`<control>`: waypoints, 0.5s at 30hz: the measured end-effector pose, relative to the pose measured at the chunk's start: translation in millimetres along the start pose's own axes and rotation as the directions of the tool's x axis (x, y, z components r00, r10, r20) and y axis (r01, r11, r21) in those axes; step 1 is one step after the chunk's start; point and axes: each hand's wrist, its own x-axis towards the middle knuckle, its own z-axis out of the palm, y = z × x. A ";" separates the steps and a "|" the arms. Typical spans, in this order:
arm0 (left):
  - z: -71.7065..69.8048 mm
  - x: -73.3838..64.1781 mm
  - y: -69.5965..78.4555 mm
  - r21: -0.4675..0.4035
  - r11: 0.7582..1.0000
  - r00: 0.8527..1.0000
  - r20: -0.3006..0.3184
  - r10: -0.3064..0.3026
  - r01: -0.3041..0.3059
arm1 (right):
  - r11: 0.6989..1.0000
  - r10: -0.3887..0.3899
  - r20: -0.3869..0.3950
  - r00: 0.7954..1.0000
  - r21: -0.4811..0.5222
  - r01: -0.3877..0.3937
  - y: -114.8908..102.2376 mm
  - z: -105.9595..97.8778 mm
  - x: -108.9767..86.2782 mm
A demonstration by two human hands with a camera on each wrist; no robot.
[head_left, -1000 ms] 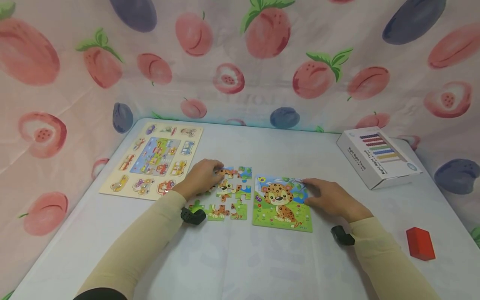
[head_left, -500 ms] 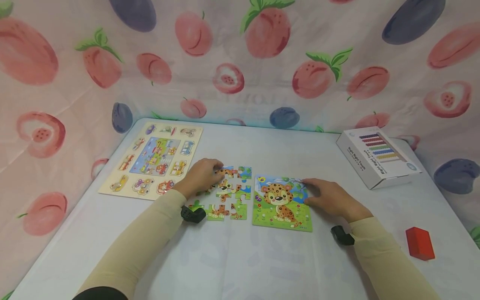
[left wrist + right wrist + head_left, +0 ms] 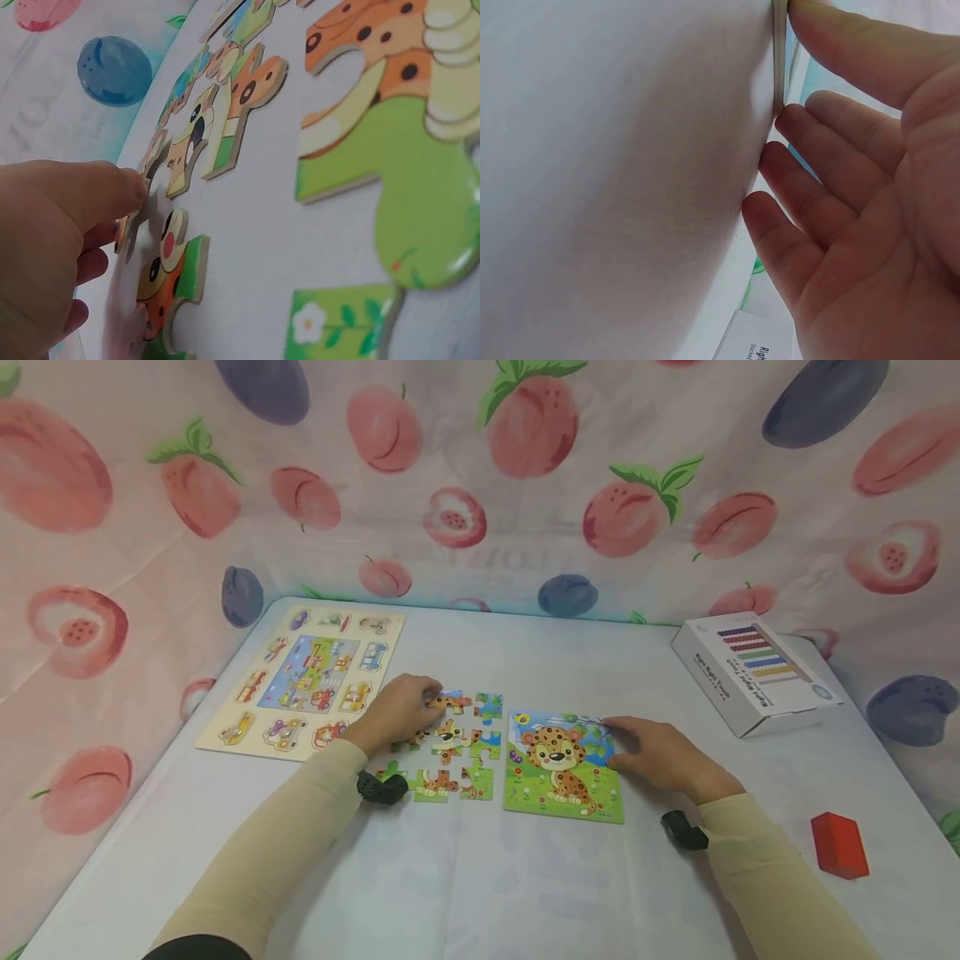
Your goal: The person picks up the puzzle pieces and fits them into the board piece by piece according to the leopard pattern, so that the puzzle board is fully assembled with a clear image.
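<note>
My left hand point(image 3: 397, 714) is at the far left corner of several spread leopard puzzle pieces. In the left wrist view, its thumb and fingers pinch a thin puzzle piece point(image 3: 130, 229) by the edge; the hand hides much of it. Nearby lie a face piece point(image 3: 448, 737) and a bottom-row body piece point(image 3: 432, 783), with gaps between the pieces. Just right of them lies the finished-looking leopard picture board point(image 3: 562, 777). My right hand point(image 3: 667, 758) touches that board's right edge with thumb and fingertips, its fingers extended in the right wrist view and curled round nothing.
A wooden vehicle puzzle board point(image 3: 375, 710) lies at the back left. At the back right stands a white box point(image 3: 750, 685) with coloured rods pictured on top. A red block point(image 3: 839, 846) sits at the right. Fruit-print cloth point(image 3: 525, 510) rises behind the table.
My left hand has shifted very slightly away and to the left, showing a little more of the left-column pieces. The right hand and picture board stay in place.
</note>
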 end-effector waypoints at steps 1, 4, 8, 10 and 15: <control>-0.8 0.0 0.2 -0.005 1.000 1.000 -0.002 -0.001 0.001 | 1.000 0.002 0.002 1.000 0.000 -0.002 0.0 -0.2 0.0; -3.2 0.4 1.3 -0.005 1.000 1.000 -0.014 0.007 -0.007 | 1.000 0.007 0.006 1.000 0.003 -0.007 0.1 -1.0 -0.1; -6.0 1.2 5.4 -0.007 0.999 0.999 -0.029 0.044 -0.045 | 1.000 0.011 0.012 1.000 0.012 -0.011 -0.1 -1.6 -0.2; -7.3 1.7 8.3 -0.010 0.998 0.997 -0.032 0.066 -0.066 | 1.000 0.011 0.013 1.000 0.012 -0.011 -0.2 -1.6 -0.2; -9.6 2.6 15.4 -0.028 0.997 0.996 -0.034 0.078 -0.079 | 1.000 0.009 0.014 1.000 0.008 -0.009 -0.6 -1.5 -0.4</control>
